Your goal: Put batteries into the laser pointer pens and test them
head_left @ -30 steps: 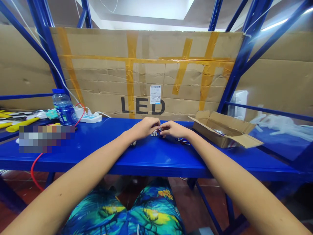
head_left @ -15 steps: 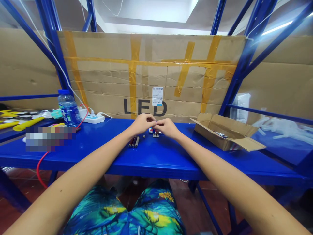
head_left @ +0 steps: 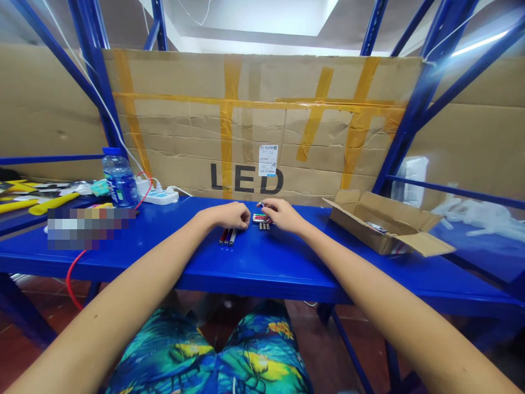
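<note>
Two hands that had met at the fingertips half a second earlier stood apart: the left hand [head_left: 234,215] had shifted leftward, its fingers curled in beside three slim metal tubes [head_left: 227,237], while the right hand [head_left: 283,214] was bent over some coloured tubes [head_left: 258,218] and a cluster of small silvery cylinders [head_left: 264,226]. That parting suggested the joint handling had paused, leaving each hand at its own group of parts on the blue table [head_left: 250,265]. Whether either hand gripped anything could not be told. To the right, an open cardboard box [head_left: 355,232], flaps spread, held a few slim shiny pieces [head_left: 375,227]; at the left stood a capped plastic bottle [head_left: 122,183], its fill unclear behind the label.
</note>
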{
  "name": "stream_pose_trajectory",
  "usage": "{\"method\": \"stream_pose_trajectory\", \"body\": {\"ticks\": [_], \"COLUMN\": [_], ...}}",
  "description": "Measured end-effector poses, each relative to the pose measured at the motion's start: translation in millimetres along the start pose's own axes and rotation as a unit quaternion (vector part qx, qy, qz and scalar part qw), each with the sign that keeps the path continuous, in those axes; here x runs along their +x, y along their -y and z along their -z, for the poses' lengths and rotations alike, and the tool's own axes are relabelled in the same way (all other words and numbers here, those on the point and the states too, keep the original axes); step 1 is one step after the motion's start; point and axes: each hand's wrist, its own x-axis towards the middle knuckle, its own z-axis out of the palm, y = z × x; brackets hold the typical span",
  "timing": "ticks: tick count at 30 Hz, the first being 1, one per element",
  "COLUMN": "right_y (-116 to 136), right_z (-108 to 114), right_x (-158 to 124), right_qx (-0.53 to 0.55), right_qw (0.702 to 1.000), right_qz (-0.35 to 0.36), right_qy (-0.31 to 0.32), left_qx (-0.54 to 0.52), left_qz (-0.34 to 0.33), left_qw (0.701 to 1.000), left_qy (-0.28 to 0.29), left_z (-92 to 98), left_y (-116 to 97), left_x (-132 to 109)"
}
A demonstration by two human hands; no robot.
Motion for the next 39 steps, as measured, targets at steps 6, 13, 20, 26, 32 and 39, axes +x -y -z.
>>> {"method": "stream_pose_trajectory", "body": {"ticks": [6, 13, 20, 26, 32, 39], "right_y": [0, 0, -2, 2, 8, 5], "right_z": [8, 9, 7, 12, 15, 17], "right_x": [-10, -12, -16, -20, -21, -20], "right_qx": [0.005, 0.056, 0.028, -0.062, -0.101, -0.074], "right_qw": [1.000, 0.998, 0.997, 0.991, 0.983, 0.981], "right_qz": [-0.002, 0.019, 0.052, 0.094, 0.144, 0.142], "right_qy": [0.008, 0.006, -0.053, -0.075, -0.062, -0.109], "left_qx": [-0.166, -0.305, -0.342, -0.337, -0.327, -0.357], "left_qz": [-0.048, -0.080, -0.084, -0.101, -0.108, -0.100], "left_qw": [0.964, 0.903, 0.895, 0.895, 0.897, 0.893], "left_qy": [-0.203, -0.294, -0.272, -0.273, -0.278, -0.255], "left_z": [-2.6, -13.2, -22.0, -25.2, -25.1, -24.9], "left_y": [-16, -29, -30, -36, -36, -37], "left_x": [4, 11, 13, 12, 14, 13]}}
